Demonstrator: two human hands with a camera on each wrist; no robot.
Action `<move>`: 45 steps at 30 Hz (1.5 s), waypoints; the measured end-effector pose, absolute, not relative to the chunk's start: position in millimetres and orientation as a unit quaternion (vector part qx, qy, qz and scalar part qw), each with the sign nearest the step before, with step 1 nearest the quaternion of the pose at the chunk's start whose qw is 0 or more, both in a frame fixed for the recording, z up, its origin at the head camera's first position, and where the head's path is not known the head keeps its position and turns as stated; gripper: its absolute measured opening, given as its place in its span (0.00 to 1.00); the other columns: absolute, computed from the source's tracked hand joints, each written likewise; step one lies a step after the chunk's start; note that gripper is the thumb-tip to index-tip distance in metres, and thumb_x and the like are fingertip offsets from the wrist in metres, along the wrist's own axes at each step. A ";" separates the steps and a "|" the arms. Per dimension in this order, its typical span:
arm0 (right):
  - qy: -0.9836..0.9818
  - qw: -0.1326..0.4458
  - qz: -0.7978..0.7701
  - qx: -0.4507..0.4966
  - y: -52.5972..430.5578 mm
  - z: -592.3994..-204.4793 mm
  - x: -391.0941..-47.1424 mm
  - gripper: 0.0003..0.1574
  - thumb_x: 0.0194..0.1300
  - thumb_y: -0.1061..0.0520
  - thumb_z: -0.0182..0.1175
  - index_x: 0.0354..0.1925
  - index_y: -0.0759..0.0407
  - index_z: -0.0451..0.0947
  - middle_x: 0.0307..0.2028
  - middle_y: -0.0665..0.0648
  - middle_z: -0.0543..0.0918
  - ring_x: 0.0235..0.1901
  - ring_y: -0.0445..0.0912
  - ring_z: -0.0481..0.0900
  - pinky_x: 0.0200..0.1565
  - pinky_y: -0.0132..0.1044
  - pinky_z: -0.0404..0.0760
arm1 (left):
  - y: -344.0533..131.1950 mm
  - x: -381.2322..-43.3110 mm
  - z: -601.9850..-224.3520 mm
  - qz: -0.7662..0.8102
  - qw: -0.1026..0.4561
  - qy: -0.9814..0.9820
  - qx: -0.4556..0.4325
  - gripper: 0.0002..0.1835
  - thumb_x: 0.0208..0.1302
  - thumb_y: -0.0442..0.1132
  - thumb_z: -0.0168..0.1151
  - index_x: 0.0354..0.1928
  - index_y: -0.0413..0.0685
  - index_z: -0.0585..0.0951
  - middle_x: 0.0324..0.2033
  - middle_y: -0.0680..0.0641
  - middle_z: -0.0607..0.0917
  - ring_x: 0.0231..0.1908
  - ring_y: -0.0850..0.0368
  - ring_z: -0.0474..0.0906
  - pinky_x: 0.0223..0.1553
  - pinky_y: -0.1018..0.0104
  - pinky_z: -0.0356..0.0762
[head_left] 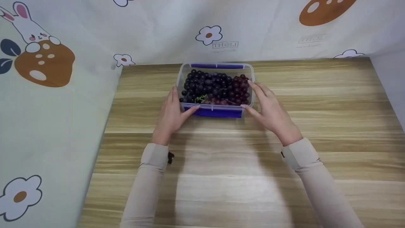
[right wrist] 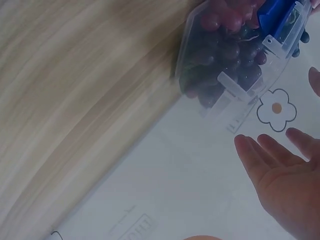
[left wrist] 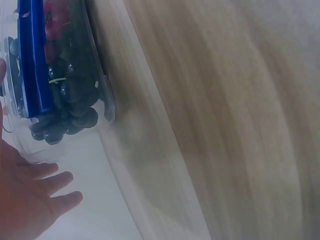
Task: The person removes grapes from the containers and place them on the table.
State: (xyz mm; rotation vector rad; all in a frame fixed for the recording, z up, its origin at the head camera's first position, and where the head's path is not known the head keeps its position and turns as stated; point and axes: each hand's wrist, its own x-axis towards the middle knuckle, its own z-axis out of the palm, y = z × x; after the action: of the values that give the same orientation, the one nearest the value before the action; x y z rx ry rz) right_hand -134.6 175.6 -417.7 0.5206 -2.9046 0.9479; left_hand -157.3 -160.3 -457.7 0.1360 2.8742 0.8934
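A clear plastic food container (head_left: 179, 79) with blue latches (head_left: 212, 112) stands near the back of the table. Inside lie dark grapes (head_left: 208, 84), with redder ones (head_left: 241, 90) at the right and front and a bit of green stem. My left hand (head_left: 169, 115) rests along the container's left side, fingers straight and thumb at the front rim. Beside the right side is my right hand (head_left: 273, 110), its fingers extended and spread and its thumb by the front corner. In the right wrist view a gap shows between that hand (right wrist: 287, 180) and the container.
The wood-grain table (head_left: 221, 177) runs back to a pale sheet (head_left: 164, 34) printed with flowers and brown fruit shapes. On the left the same sheet shows a rabbit (head_left: 28, 27) print. A small dark object (head_left: 171, 157) sits at the left cuff.
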 end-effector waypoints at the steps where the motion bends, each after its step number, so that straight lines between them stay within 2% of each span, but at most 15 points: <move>1: -0.937 0.016 0.306 0.169 173.8 -417.5 -137.0 0.47 0.77 0.48 0.65 0.81 0.62 0.58 0.77 0.73 0.64 0.76 0.68 0.62 0.78 0.63 0.62 | -161.2 -158.4 -458.3 0.308 0.065 0.948 0.044 0.65 0.68 0.74 0.59 0.85 0.38 0.39 0.84 0.35 0.44 0.83 0.38 0.43 0.83 0.41 0.47; 7: -0.937 -0.006 0.299 0.180 165.7 -416.8 -150.5 0.46 0.77 0.48 0.64 0.82 0.61 0.58 0.77 0.72 0.63 0.77 0.69 0.61 0.77 0.63 0.63 | -164.0 -166.8 -461.9 0.382 0.065 0.921 0.043 0.70 0.62 0.69 0.71 0.85 0.39 0.37 0.84 0.34 0.44 0.83 0.38 0.42 0.84 0.45 0.46; 12: -0.938 -0.020 0.288 0.192 161.5 -416.9 -161.6 0.45 0.77 0.50 0.64 0.82 0.60 0.59 0.78 0.72 0.63 0.76 0.69 0.62 0.77 0.62 0.64 | -164.8 -173.4 -462.4 0.404 0.079 0.911 0.040 0.74 0.57 0.69 0.75 0.85 0.40 0.37 0.84 0.35 0.42 0.84 0.40 0.40 0.84 0.46 0.45; 16: -0.941 -0.034 0.272 0.199 156.4 -416.5 -171.0 0.44 0.76 0.52 0.65 0.81 0.61 0.60 0.78 0.72 0.63 0.76 0.69 0.62 0.77 0.62 0.64 | -166.0 -178.5 -461.5 0.415 0.076 0.906 0.045 0.75 0.54 0.66 0.79 0.85 0.40 0.38 0.85 0.36 0.43 0.84 0.40 0.41 0.84 0.46 0.45; 25: -0.952 -0.064 0.210 0.213 146.4 -413.1 -188.7 0.46 0.69 0.65 0.69 0.79 0.64 0.62 0.78 0.73 0.61 0.77 0.69 0.61 0.76 0.61 0.66 | -161.0 -178.7 -461.3 0.428 0.092 0.897 0.055 0.76 0.56 0.65 0.78 0.85 0.44 0.32 0.85 0.38 0.36 0.84 0.41 0.36 0.84 0.46 0.40; 29: -0.956 -0.057 0.184 0.220 146.6 -412.3 -192.9 0.47 0.66 0.67 0.72 0.78 0.66 0.64 0.77 0.74 0.63 0.75 0.69 0.63 0.75 0.61 0.69 | -157.1 -178.4 -462.1 0.438 0.089 0.893 0.056 0.76 0.56 0.65 0.78 0.85 0.47 0.30 0.85 0.40 0.34 0.84 0.41 0.35 0.84 0.47 0.38; 34: -0.959 -0.055 0.157 0.232 146.5 -412.1 -198.3 0.50 0.59 0.71 0.75 0.76 0.66 0.67 0.76 0.75 0.64 0.73 0.71 0.66 0.73 0.64 0.70 | -152.3 -179.0 -463.4 0.441 0.082 0.892 0.061 0.75 0.56 0.64 0.78 0.85 0.47 0.31 0.85 0.38 0.35 0.84 0.43 0.33 0.84 0.48 0.36; 38: -0.961 -0.059 0.133 0.237 145.6 -413.9 -204.8 0.51 0.56 0.71 0.77 0.75 0.66 0.68 0.75 0.75 0.66 0.73 0.70 0.66 0.74 0.67 0.66 | -149.3 -178.9 -465.6 0.440 0.076 0.893 0.063 0.75 0.56 0.65 0.78 0.85 0.44 0.33 0.85 0.38 0.35 0.84 0.43 0.33 0.84 0.49 0.35; 45: -0.960 -0.056 0.132 0.240 145.6 -420.2 -214.1 0.49 0.54 0.68 0.80 0.71 0.66 0.72 0.72 0.76 0.68 0.72 0.70 0.67 0.78 0.68 0.57 | -145.9 -178.4 -467.1 0.444 0.075 0.891 0.055 0.76 0.55 0.65 0.78 0.85 0.47 0.31 0.85 0.40 0.34 0.84 0.43 0.33 0.84 0.49 0.34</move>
State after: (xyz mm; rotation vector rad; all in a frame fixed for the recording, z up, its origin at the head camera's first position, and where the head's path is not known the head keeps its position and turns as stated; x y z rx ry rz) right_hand -214.1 145.6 -420.2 0.7828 -3.1289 0.4301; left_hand -178.4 -145.9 -467.1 0.1637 2.6746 1.3308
